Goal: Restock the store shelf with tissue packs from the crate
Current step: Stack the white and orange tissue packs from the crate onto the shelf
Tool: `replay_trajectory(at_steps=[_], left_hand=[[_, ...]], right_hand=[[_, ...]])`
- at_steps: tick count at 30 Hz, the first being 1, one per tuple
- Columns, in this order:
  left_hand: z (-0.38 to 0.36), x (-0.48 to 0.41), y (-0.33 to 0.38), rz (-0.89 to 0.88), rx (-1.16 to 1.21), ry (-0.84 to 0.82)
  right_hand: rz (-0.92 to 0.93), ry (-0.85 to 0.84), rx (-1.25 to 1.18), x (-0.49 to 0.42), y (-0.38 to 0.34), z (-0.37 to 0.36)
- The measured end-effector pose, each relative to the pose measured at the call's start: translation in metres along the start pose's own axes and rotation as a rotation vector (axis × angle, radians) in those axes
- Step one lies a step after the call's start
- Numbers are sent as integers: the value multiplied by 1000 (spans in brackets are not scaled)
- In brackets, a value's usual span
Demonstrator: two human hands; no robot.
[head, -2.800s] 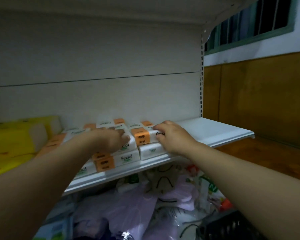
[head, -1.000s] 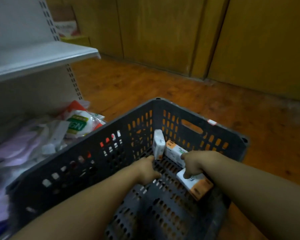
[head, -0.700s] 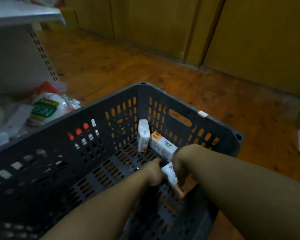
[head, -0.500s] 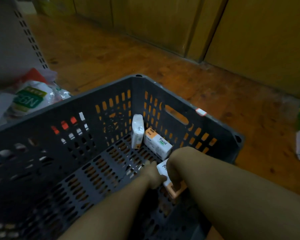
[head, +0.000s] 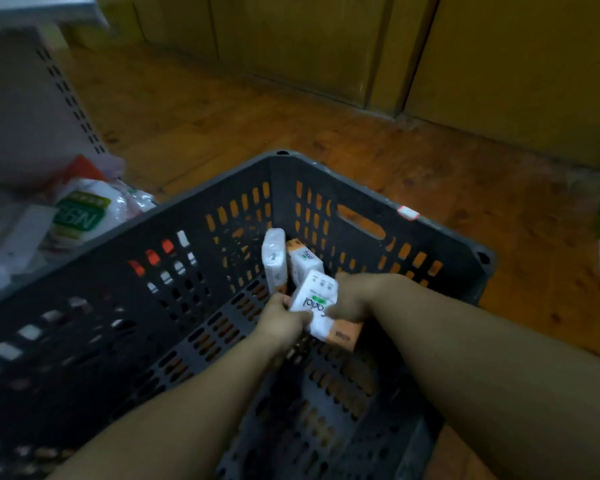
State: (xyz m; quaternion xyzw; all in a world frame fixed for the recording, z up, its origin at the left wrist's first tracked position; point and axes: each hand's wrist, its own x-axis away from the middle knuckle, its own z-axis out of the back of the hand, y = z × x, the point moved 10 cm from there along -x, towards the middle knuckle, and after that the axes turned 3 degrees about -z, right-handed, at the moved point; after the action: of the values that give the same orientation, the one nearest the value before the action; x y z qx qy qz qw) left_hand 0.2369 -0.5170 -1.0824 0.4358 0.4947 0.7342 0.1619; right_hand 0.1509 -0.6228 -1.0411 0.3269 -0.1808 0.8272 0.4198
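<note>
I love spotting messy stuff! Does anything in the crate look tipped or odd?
In the crate's far corner one tissue pack stands on end while the neighbouring pack lies flat. The held pack, gripped by the left hand and right hand, is tilted. Plastic-wrapped goods lie heaped beside the crate.

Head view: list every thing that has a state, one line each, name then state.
crate: on the floor, open-topped, nearly empty.
held tissue pack: tilted, gripped between both hands.
left hand: fingers curled on the held tissue pack.
right hand: grips the same pack's right side.
upright tissue pack: standing on end near the far corner.
flat tissue pack: lying beside the upright one.
</note>
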Motion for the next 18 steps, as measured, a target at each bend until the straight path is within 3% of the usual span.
replay_trajectory(at_steps=[3,8,13,18], left_hand=[[42,12,21,-10,178,89],[99,55,72,-168,202,128],[164,107,124,-349,186,143],[248,170,157,-491,179,357]], right_hand=[[61,184,-259,26,-11,35],[292,322,-766,64,-45,64],[464,623,-1101,132,-89,95],[687,837,-1176,210,-158,118]])
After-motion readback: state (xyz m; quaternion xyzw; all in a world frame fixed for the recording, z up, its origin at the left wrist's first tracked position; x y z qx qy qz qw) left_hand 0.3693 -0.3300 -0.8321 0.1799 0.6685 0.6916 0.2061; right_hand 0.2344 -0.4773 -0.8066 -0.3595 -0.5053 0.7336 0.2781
